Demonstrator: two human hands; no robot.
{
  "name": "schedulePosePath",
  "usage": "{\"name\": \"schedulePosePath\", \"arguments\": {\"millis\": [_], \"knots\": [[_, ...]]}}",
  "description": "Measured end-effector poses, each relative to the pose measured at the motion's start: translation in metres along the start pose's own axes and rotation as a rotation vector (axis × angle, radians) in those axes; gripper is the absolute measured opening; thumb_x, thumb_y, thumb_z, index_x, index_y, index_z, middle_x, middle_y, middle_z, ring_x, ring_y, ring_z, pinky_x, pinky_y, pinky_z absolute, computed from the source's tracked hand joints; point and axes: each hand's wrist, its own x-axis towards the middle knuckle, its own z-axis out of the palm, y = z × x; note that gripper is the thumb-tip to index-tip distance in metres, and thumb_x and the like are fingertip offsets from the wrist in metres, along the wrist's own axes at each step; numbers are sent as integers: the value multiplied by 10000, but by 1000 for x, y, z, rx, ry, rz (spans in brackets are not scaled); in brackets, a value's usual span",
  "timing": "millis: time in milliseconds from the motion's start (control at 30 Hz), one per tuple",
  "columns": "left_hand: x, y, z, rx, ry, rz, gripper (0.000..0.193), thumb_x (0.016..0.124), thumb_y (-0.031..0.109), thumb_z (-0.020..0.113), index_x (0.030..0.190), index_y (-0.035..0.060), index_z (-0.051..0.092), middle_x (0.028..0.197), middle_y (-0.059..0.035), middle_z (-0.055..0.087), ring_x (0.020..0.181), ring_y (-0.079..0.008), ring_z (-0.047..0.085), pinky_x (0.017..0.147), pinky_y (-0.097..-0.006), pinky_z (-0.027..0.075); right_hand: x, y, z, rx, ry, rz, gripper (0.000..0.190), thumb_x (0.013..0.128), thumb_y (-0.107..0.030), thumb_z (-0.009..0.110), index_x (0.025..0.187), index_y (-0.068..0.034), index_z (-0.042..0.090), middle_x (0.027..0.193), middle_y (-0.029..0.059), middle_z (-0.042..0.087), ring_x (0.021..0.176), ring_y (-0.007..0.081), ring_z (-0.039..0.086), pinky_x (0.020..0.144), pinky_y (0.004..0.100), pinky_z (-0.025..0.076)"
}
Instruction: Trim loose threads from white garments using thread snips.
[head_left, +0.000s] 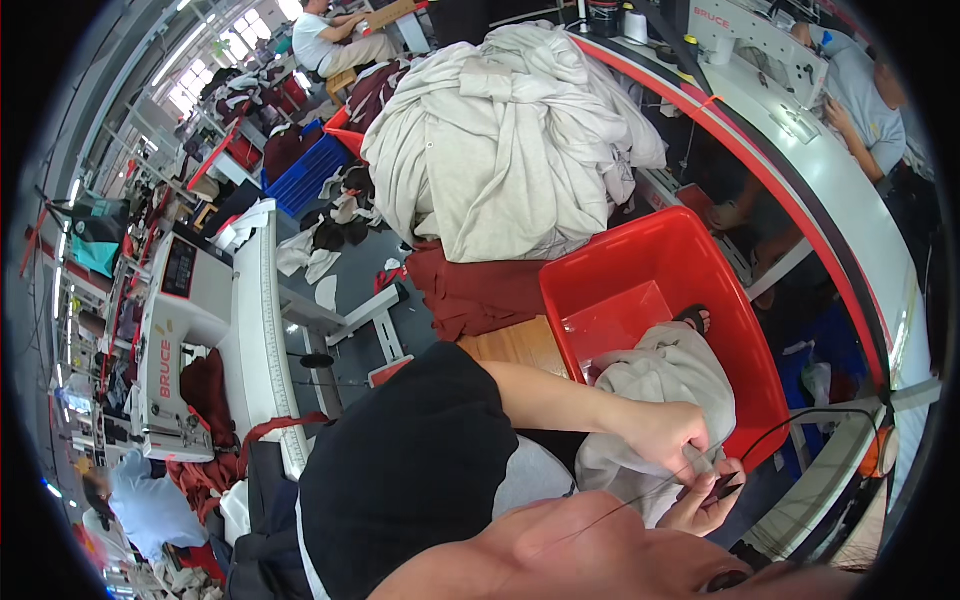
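Observation:
My left hand (670, 439) pinches a fold of light grey cloth (667, 375). Just below it in the picture, my right hand (705, 506) holds a small dark tool, which looks like thread snips (726, 487), its pointed tips close to the pinched fold. From my hands the cloth hangs down over the near side of a red plastic bin (622, 262). A foot in a black sandal (697, 319) shows past the cloth, within the bin's outline. My fingers hide part of the tool and the cloth's edge.
A large heap of pale grey garments (502, 142) stands beyond the bin, with folded maroon cloth (480, 289) by a wooden surface (517, 345). Sewing machines (169, 360) stand on white tables at left and right. Co-workers sit nearby, one at a machine (750, 45) on the right.

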Motion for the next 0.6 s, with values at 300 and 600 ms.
{"name": "schedulePosePath", "arguments": {"millis": [300, 600], "knots": [[4, -7, -18, -430, 130, -343, 291, 872, 295, 701, 968, 20, 696, 707, 33, 599, 531, -3, 460, 412, -194, 283, -16, 18, 19, -315, 10, -55, 584, 690, -30, 808, 1188, -16, 502, 1053, 23, 510, 850, 86, 513, 651, 184, 444], [10, -26, -14, -622, 43, -321, 201, 921, 179, 651, 918, -18, 692, 772, 6, 647, 685, -30, 557, 601, -192, 420, -4, 4, 19, 5, 49, 246, 361, 808, -26, 746, 1092, -13, 524, 839, -76, 446, 614, -18, 319, 515, 141, 258]]}}
